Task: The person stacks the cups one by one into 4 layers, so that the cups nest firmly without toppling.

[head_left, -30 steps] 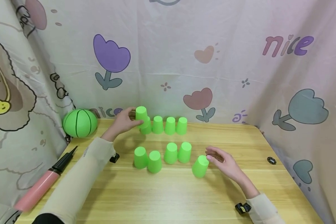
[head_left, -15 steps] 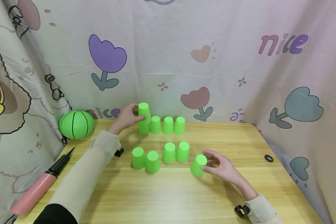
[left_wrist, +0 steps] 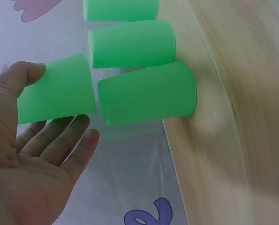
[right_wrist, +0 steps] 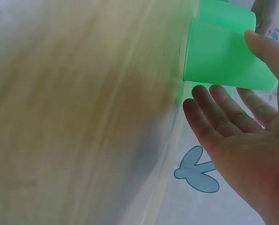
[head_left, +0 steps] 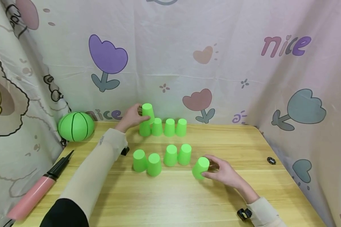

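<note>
My left hand (head_left: 131, 118) pinches an upside-down green plastic cup (head_left: 148, 113) between thumb and fingers. It is held over the back row, above the leftmost cup (head_left: 145, 129) and its neighbour (head_left: 157, 127). In the left wrist view a narrow gap shows between the held cup (left_wrist: 57, 91) and the row cup (left_wrist: 146, 96). At the front right, my right hand (head_left: 224, 172) has its thumb and fingers around another upside-down cup (head_left: 200, 168), which stands on the table. The thumb lies on that cup (right_wrist: 223, 56) in the right wrist view; fingers are partly hidden behind it.
Two pairs of green cups stand mid-table, one pair at left (head_left: 154, 165) and one at centre (head_left: 170, 155). A green ball (head_left: 76, 126) and a pink hand pump (head_left: 35, 194) lie along the left edge. A black chip (head_left: 271, 160) lies at right; a curtain hangs behind.
The left hand has lifted its cup slightly and carried it a little to the right over the back row. The right hand has closed its thumb and fingers round the front right cup.
</note>
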`<state>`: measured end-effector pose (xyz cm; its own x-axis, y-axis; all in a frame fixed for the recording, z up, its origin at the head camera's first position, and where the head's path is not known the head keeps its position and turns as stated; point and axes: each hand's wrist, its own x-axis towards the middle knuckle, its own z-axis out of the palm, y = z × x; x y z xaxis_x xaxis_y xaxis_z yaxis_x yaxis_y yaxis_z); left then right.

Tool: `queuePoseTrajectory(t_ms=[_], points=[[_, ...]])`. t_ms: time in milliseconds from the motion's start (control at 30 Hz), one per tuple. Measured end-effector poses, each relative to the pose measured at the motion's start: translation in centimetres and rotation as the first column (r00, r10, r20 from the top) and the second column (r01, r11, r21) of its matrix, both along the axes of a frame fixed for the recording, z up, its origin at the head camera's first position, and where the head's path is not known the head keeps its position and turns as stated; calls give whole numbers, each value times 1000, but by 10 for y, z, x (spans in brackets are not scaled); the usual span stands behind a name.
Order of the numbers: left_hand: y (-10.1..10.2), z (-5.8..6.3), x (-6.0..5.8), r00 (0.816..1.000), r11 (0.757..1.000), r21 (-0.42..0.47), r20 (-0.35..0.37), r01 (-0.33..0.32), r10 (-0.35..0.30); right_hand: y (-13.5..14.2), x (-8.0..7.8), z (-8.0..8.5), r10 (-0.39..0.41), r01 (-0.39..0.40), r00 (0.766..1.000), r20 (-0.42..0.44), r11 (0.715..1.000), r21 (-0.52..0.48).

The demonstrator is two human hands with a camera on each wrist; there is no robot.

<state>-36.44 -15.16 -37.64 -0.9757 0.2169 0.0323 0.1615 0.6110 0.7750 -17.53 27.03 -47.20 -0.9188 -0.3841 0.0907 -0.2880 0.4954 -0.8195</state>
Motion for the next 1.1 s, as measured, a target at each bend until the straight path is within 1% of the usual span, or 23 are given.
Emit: queuePoseTrajectory(t_ms=[133, 433, 567, 800, 1100], points=[[3, 1, -1, 1000, 1000, -10, -8, -5, 4, -1, 0, 0, 13, -13, 1000, -9, 1000, 7], [6, -2, -5, 1000, 999, -39, -11, -17, 16, -2, 1, 0, 2, -3, 1000, 4, 999, 37], [7, -2, -6, 1000, 999, -38, -10, -19, 18, -1, 1, -1, 3, -3, 1000, 8, 999, 39], [7, -4, -6, 1000, 999, -35, -11, -5, 4, 0, 3, -1, 2, -2, 1000, 22, 999, 36], [7, -6, -8, 1000, 999, -32, -15, -8, 8, 0, 3, -1, 1, -2, 1000, 25, 999, 33]])
